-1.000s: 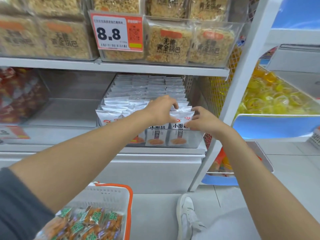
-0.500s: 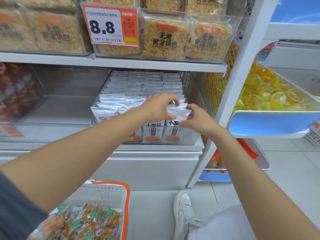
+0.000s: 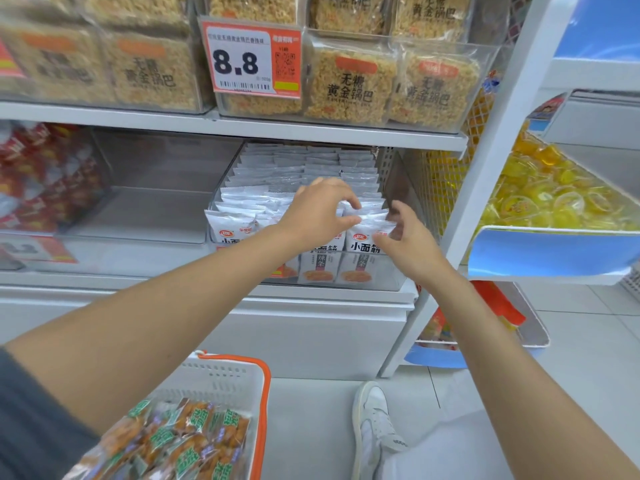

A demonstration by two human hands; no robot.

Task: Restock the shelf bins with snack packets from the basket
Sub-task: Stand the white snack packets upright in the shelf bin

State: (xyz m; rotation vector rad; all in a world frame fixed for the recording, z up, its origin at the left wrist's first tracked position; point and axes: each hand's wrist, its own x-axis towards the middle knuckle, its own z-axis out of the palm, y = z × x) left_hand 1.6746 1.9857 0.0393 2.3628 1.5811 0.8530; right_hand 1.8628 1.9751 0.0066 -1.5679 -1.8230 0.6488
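Two bare hands are hovering over the clear bin (image 3: 311, 284) on the middle shelf. The left hand (image 3: 317, 216) is arching over the rows of white packets (image 3: 277, 174) standing upright inside it. Its thumb and curled fingers are pinching the top edges of packets near the front. The right hand (image 3: 414, 245) is hanging just beside the front right packet, fingers spread and relaxed, gripping nothing. Whether its fingertips are touching the foil, I cannot tell. The packets are lining up in rows from the bin's front wall to the back. A second clear bin (image 3: 149, 209) is sitting just to the left. Lower down, below the left forearm, the white basket (image 3: 239, 372) with its orange rim is holding orange-and-green snack packets (image 3: 180, 441), well apart from the shelf. A price tag (image 3: 251, 57) reading 8.8 is hanging on the shelf above, beside rice-crust packs (image 3: 349, 84). Yellow jelly cups (image 3: 547, 199) are filling a tilted tray to the right.
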